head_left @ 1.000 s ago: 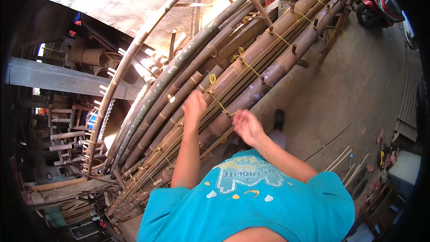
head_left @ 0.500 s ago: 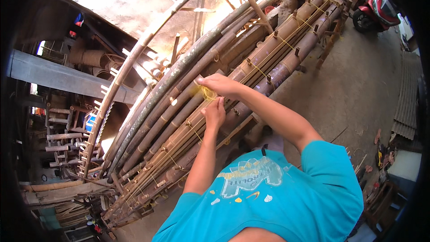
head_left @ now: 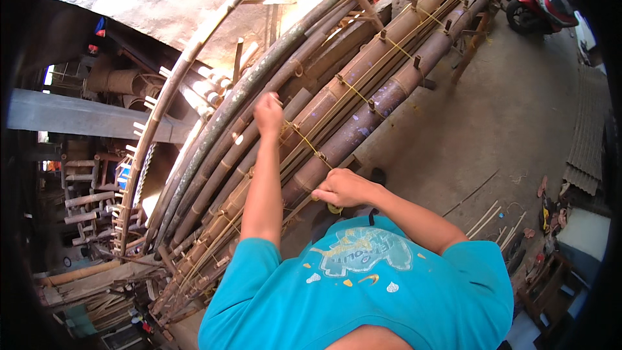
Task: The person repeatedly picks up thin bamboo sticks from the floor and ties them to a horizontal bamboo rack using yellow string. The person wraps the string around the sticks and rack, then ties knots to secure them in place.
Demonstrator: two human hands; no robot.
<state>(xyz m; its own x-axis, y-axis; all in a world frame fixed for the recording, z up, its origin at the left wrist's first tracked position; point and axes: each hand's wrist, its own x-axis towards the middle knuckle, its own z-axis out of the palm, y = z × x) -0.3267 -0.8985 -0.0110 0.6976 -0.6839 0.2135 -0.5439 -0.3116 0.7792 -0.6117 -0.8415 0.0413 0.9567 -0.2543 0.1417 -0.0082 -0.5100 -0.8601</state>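
A yellow cord (head_left: 304, 137) runs across a long frame of bamboo poles and wooden pegs. My left hand (head_left: 268, 115) is closed in a fist over the far side of the frame, beside the cord's upper end; the cord seems to pass into it. On the near side, my right hand (head_left: 348, 188) is closed at the cord's other end. Below its fingers shows a small yellow bundle (head_left: 334, 209), apparently of the same cord. The near bamboo pole (head_left: 363, 120) carries upright wooden pegs (head_left: 371, 105), with more yellow lashings farther along.
Long bamboo poles (head_left: 223, 116) lie beyond the frame, beneath a curved pole with pegs (head_left: 170, 107). A red motorcycle (head_left: 543, 3) stands at the far right. Corrugated sheeting (head_left: 586, 129) and thin sticks (head_left: 484, 219) lie on the concrete floor (head_left: 453, 149).
My hands were together over the frame with a blurred yellow coil. They have parted: the right came toward my body to the near side, and the left moved away and leftward.
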